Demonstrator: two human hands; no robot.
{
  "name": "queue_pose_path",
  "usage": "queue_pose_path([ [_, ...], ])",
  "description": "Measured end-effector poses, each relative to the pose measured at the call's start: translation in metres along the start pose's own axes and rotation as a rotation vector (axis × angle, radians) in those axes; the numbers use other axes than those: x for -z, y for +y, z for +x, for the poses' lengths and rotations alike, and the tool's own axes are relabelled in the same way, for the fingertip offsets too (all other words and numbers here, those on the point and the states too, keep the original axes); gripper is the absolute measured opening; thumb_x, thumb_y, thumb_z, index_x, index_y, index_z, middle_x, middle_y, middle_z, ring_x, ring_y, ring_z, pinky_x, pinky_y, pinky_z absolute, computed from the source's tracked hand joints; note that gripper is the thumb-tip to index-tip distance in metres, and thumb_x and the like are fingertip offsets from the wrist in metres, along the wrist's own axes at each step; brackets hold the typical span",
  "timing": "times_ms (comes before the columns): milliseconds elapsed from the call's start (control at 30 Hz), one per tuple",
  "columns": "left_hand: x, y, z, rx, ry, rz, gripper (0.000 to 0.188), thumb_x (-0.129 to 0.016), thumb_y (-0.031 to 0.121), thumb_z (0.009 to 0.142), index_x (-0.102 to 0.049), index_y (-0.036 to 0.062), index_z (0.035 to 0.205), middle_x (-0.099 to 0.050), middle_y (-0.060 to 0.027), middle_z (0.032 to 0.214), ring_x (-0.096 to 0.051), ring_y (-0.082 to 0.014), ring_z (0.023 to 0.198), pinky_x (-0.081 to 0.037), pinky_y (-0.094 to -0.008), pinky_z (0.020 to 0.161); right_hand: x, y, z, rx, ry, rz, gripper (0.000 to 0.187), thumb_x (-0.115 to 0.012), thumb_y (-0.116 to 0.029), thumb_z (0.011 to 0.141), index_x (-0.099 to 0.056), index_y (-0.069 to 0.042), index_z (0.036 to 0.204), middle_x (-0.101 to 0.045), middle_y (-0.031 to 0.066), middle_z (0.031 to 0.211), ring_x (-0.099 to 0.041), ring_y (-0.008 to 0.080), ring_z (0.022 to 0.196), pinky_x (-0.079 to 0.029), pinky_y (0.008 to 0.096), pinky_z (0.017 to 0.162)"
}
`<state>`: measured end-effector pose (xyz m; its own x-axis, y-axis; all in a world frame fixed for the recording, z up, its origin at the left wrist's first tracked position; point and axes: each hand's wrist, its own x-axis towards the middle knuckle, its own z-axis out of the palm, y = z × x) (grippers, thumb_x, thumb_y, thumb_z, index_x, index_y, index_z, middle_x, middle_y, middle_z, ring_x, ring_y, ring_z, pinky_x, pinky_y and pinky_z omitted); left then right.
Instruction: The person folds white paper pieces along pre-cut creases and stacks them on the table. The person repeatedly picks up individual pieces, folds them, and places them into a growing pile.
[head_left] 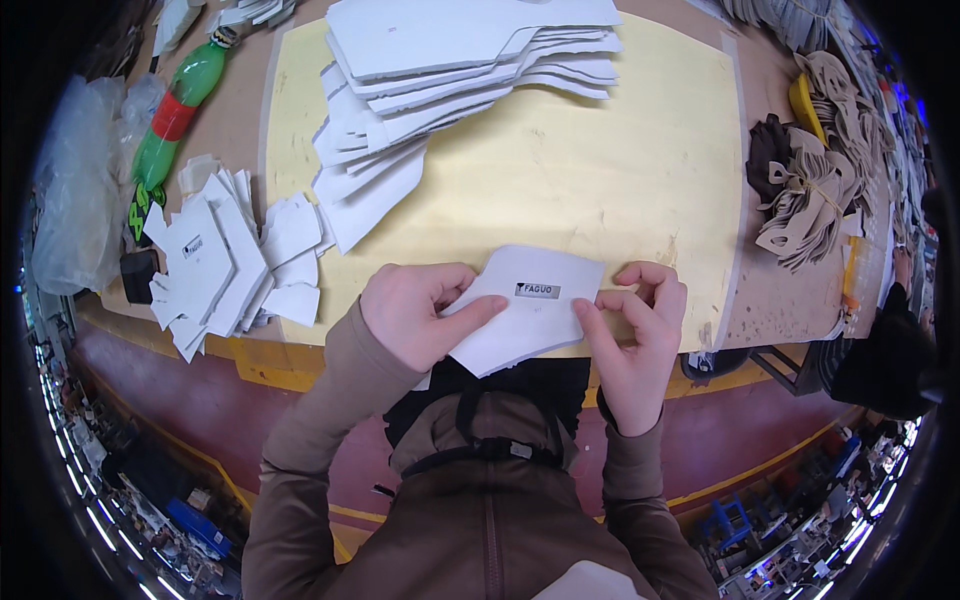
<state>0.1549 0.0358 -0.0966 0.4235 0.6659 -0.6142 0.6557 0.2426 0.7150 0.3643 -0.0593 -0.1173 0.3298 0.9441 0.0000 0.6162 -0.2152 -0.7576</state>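
Centrally, a flat white piece (515, 328) with a small dark label (537, 290) is held over the near edge of the surface (640, 190). The left hand (408, 315) pinches its left side, thumb on top; the right hand (640, 335) pinches its right side, other fingers curled. Leftward along that edge, smaller white pieces (205, 260) lie heaped.
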Motion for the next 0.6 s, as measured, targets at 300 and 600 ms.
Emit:
queue_pose_path([
  [300,0.0004,0.0039,0.0004,0.002,-0.003,-0.029,0.028,-0.069,0.028,0.091,-0.071,0.0002,0.087,-0.063,-0.0133,0.063,-0.06,-0.0248,0.051,-0.045,-0.0337,0.051,-0.0012,0.0003,0.0051,0.018,-0.042,-0.04,0.014,-0.081,-0.008,0.074,-0.068,-0.006,0.078,-0.053,0.0055,0.102,-0.041,0.0236,0.086,-0.037,0.0352,0.075],
  [600,-0.0002,0.0071,0.0023,-0.032,0.032,-0.045,0.024,-0.075,0.019,0.088,-0.069,-0.0033,0.083,-0.058,-0.0031,0.053,-0.047,-0.0034,0.047,-0.035,-0.0245,0.044,-0.0003,0.0004,0.007,0.009,-0.048,-0.043,0.015,-0.081,-0.009,0.074,-0.067,-0.006,0.077,-0.053,0.0048,0.101,-0.041,0.0229,0.084,-0.036,0.0346,0.073],
])
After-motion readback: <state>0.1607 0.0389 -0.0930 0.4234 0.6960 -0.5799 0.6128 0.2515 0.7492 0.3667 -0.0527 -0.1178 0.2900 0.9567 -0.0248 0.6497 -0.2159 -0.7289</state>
